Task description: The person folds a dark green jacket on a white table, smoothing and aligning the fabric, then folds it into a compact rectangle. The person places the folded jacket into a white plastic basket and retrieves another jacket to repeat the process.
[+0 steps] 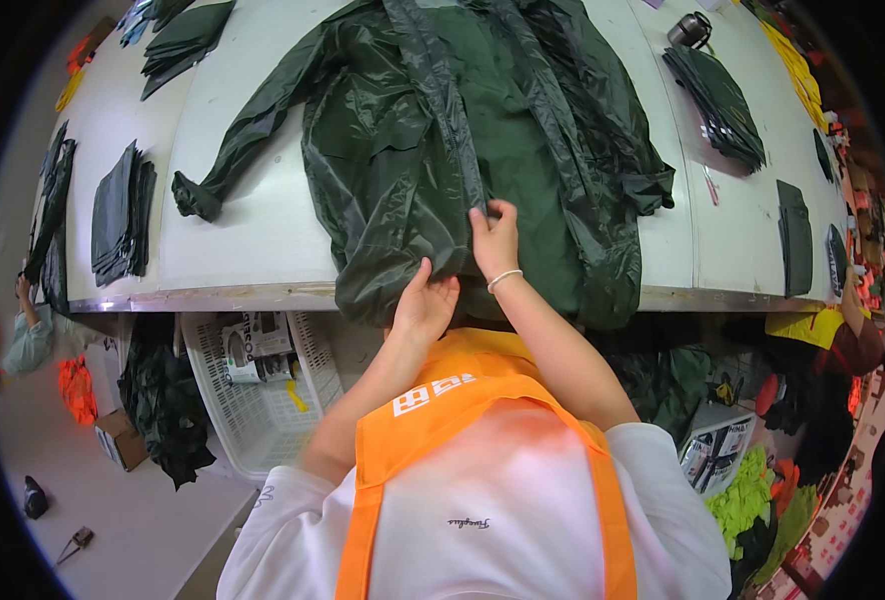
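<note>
A dark green, shiny rain jacket lies spread on the white table in front of me, its front parted down the middle and its sleeves out to both sides. Its hem hangs a little over the near table edge. With thumb and curled fingers, my right hand grips the lower front edge of the jacket's left panel. My left hand is just beside it at the hem, palm turned up, thumb and fingers apart, touching the fabric.
Folded dark green garments lie in a left stack and a right stack. A dark flask stands far right. Below the table edge are a white plastic basket and hanging dark cloth. Other people are at both sides.
</note>
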### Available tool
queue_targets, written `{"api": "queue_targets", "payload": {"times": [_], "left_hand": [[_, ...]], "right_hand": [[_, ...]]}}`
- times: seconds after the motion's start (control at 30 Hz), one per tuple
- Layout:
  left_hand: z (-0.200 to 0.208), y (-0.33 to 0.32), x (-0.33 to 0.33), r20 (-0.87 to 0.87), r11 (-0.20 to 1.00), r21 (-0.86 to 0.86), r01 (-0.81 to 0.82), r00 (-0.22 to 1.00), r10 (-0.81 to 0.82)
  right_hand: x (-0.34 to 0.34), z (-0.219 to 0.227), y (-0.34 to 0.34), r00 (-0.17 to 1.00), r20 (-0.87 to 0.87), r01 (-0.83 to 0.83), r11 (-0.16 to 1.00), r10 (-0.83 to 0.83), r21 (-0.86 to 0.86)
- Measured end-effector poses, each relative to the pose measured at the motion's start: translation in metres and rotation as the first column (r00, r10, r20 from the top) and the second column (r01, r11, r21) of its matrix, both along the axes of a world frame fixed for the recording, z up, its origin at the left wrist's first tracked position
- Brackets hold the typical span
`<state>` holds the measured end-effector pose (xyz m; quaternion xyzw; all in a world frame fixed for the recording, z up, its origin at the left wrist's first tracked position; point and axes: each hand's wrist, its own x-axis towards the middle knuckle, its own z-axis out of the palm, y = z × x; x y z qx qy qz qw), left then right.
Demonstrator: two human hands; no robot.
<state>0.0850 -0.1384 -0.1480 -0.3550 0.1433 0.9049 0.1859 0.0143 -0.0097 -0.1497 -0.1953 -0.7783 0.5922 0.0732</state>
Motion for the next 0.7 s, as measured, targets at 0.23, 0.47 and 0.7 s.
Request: {"api": "queue_targets", "payload": {"times": [0.23,0.47,0.7], "left_hand": [[0.021,-0.002,-0.003,-0.022,0.999,0.029,0.022,1.0,-0.022],[0.015,-0.002,0.0,-0.105,0.994,-0.089,0.059,0.992,-0.069],[0.015,0.002,-0.003,-0.272,0.976,-0.04,0.215,0.937,-0.218]], "right_hand": [[0.027,0.044,-0.004,0.917,0.128,-0.399,0.864,0.378,0.307],[0.009,0.053,0.005,0.74,0.429,-0.235,0.797,0.518,-0.557],[0.012,0.073,-0.01,0.878,-0.15,-0.475,0.784,0.455,-0.4]]}}
